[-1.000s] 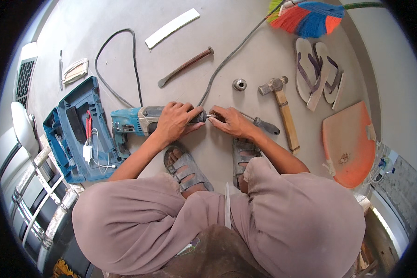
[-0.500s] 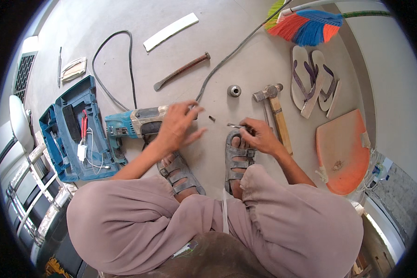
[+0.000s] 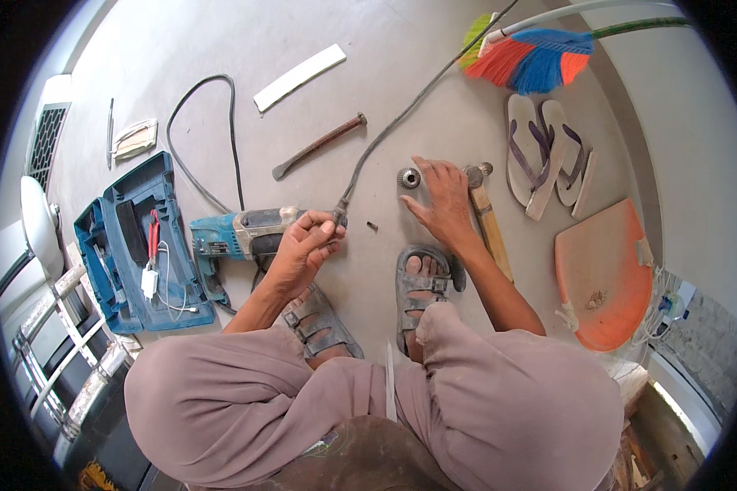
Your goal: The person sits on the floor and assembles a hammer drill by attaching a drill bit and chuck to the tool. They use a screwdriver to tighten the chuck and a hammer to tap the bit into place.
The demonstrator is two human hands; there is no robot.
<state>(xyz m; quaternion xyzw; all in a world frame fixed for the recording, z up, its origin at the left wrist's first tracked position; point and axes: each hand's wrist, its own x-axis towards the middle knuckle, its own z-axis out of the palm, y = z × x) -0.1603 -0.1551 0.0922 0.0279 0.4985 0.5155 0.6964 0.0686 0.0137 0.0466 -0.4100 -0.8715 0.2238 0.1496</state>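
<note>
A teal and grey corded power tool [image 3: 241, 231] lies on the floor to the left. My left hand [image 3: 301, 250] is beside its cable end, fingertips pinched together; what they hold, if anything, is hidden. A round metal drill chuck [image 3: 409, 178] with a toothed ring stands right of centre. My right hand [image 3: 444, 200] reaches beside it, thumb and fingers spread, its fingertips close to the chuck's right side. A hammer [image 3: 490, 229] with a wooden handle lies just right of this hand, its head partly hidden. A small dark metal piece [image 3: 372, 226] lies between my hands.
An open blue tool case [image 3: 168, 307] holds red-handled pliers [image 3: 153, 233] and a white charger. A rusty chisel [image 3: 319, 147], a white strip [image 3: 300, 78], flip-flops [image 3: 522, 147], an orange dustpan-like scoop [image 3: 602, 278] and a colourful broom [image 3: 540, 61] lie farther out. A black cable crosses the floor.
My right hand has moved up to the drill chuck and no longer shows the metal bit it held. My left hand has drawn its spread fingers into a pinch.
</note>
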